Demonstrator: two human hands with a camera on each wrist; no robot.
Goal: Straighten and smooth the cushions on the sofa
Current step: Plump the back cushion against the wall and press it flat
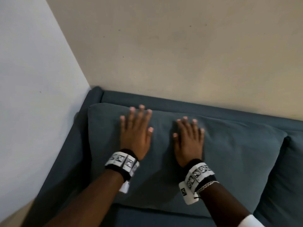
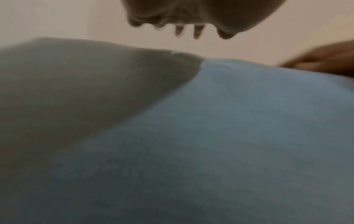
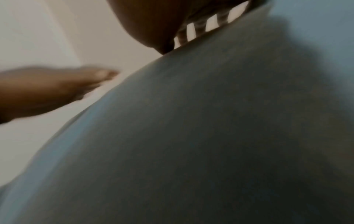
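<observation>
No readable writing — the wristbands (image 1: 122,163) carry only black-and-white marker squares. Both hands lie flat on the blue cushion (image 1: 229,154) at the sofa's (image 1: 68,153) left end: left hand (image 1: 136,133) and right hand (image 1: 188,141) side by side, fingers (image 1: 141,112) straight, slightly spread, holding nothing.

A blue-grey fabric sofa cushion (image 2: 229,136) fills the lower frame, its weave blurred, its left part in shadow. The left hand (image 2: 191,13) hangs at the top edge (seen from the palm side), fingertips (image 2: 198,32) straight and spread, against a pale beige wall (image 2: 57,18). At the cushion's upper right edge, the right hand (image 2: 323,59) lies blurred on the fabric.
</observation>
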